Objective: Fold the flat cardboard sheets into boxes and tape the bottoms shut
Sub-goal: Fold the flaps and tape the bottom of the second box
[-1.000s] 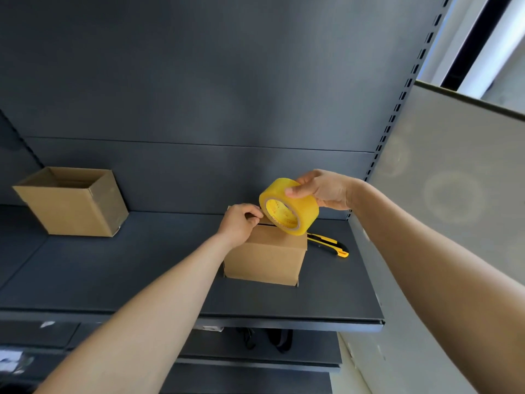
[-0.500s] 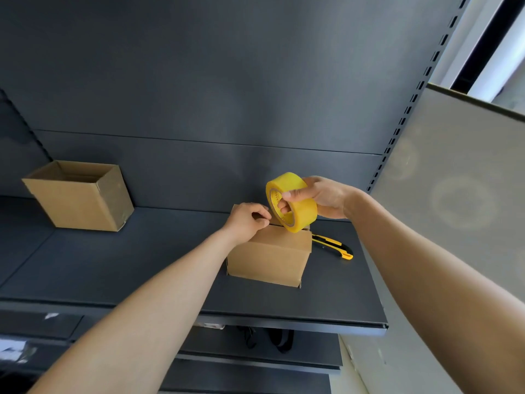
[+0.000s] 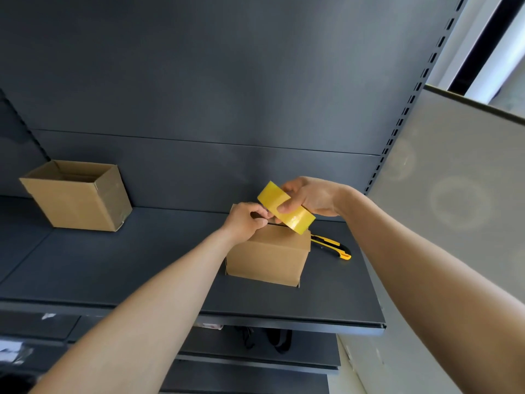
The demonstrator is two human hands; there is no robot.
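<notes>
Two boxes stand on the shelf [image 3: 142, 265]: a closed box [image 3: 267, 255] at frame centre and an open box [image 3: 76, 200] at left. One utility knife [image 3: 331, 245] lies right of the closed box. The right hand [image 3: 309, 197] grips the single tape roll [image 3: 297, 218] just above the closed box; the left hand [image 3: 244, 221], fingers curled, pinches the roll's edge

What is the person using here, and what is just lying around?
Job: tape roll in the right hand, left hand pinching at it; small box; cutter, probably for tape.
Lying about: open box, far left on the shelf.
</notes>
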